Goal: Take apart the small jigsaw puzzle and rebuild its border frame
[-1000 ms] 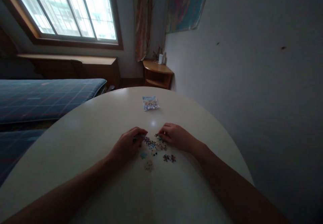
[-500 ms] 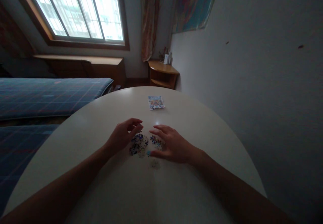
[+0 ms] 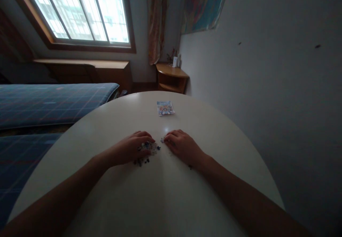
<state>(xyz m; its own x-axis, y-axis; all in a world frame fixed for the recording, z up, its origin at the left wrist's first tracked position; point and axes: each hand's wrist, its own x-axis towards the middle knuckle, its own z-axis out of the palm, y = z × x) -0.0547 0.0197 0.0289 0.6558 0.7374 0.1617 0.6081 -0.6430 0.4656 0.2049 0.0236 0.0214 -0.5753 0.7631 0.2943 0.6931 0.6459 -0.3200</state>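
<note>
My left hand curves around a pile of small jigsaw puzzle pieces on the white table, thumb and fingers apart on either side of it. Loose dark pieces lie just below its thumb. My right hand rests on the table to the right, its fingers bent down and pressed together over a few pieces. Some of these pieces stick out past its fingertips; the rest under the palm are hidden. One dark piece lies beside my right wrist.
A small printed packet lies farther back on the round white table. A bed with a plaid mattress is at the left, and a wall runs along the right. A wooden corner shelf stands behind the table.
My left hand has come down around the left pile. My right hand has lowered and its fingers have closed in over the right-hand pieces, which now lie partly under it and farther forward.
</note>
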